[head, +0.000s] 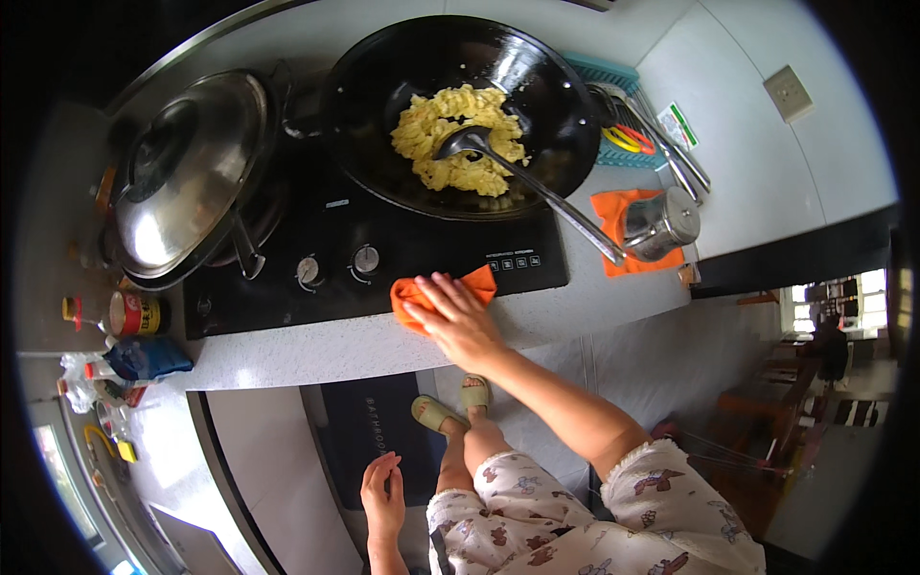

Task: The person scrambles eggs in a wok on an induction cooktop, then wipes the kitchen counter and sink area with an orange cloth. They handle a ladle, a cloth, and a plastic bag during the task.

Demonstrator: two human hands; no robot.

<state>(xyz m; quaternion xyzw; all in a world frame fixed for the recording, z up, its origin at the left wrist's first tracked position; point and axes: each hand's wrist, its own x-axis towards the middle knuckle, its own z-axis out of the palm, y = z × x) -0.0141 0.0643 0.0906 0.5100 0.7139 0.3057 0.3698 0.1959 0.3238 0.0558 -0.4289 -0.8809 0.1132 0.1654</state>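
Observation:
My right hand [460, 320] lies over a folded orange cloth [408, 298], pressing it against the front edge of the black glass cooktop [316, 230] and the speckled pale counter [287, 359]. My left hand [383, 496] hangs in the air below the counter, empty, its fingers loosely bent. Above the cloth, a large black wok [374, 165] sits on the cooktop with cooked scrambled egg [460, 172] in it. A metal ladle [553, 198] rests with its bowl in the egg and its handle over the wok's rim.
Left of the wok is a lidded pan [194, 180]. Bottles and seasoning containers [140, 314] crowd the left corner. At right, a lidded metal pot [661, 224] stands on another orange cloth [611, 205]. Behind it is a teal basket [629, 154] with utensils. A dark mat [352, 431] covers the floor.

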